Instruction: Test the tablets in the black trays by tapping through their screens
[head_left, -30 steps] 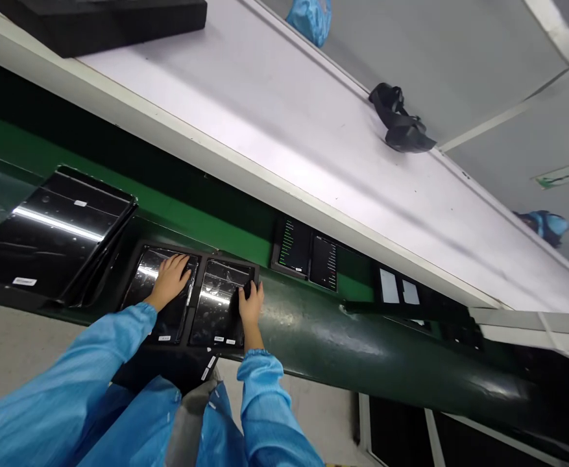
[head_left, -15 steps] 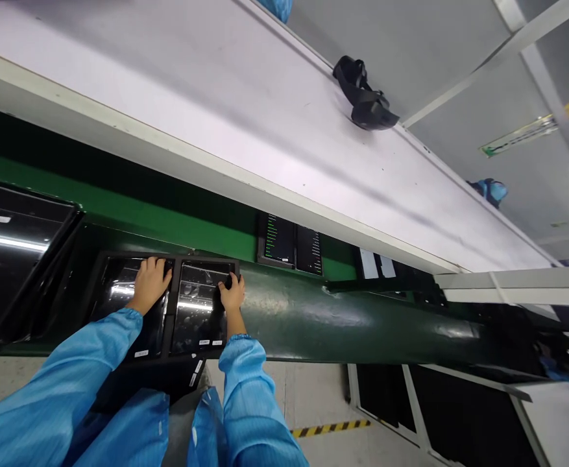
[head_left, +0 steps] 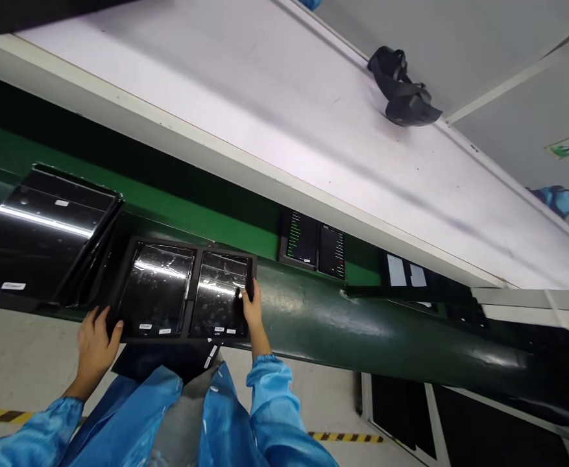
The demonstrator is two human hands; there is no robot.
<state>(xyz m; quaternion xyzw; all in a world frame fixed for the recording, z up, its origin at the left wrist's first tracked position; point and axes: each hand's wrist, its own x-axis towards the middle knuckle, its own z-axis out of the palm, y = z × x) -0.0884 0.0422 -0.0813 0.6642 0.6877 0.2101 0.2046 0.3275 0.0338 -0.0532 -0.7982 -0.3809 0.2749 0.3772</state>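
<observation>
A black two-compartment tray [head_left: 193, 292] lies on the dark green belt, with a glossy black screen panel in each compartment. White labels sit along the lower edges of the left panel [head_left: 156, 292] and right panel [head_left: 218, 298]. My left hand [head_left: 94, 344] is at the tray's lower left corner, which lies between thumb and fingers. At the right rim, my right hand [head_left: 254, 311] grips the tray with its thumb over the edge. Beneath the tray's near side, a dark sheet or panel with labels [head_left: 177, 360] shows above my lap.
Stacked black panels [head_left: 45, 227] lie to the left on the belt. Further right is another tray with two lit screens [head_left: 313, 246]. A white shelf [head_left: 265, 110] runs overhead, bearing a black strap-like item [head_left: 403, 91]. The green belt [head_left: 323, 311] stretches rightward.
My left hand has moved off the left panel to the tray's lower left corner. My right hand has slid down the right rim. The view has shifted left.
</observation>
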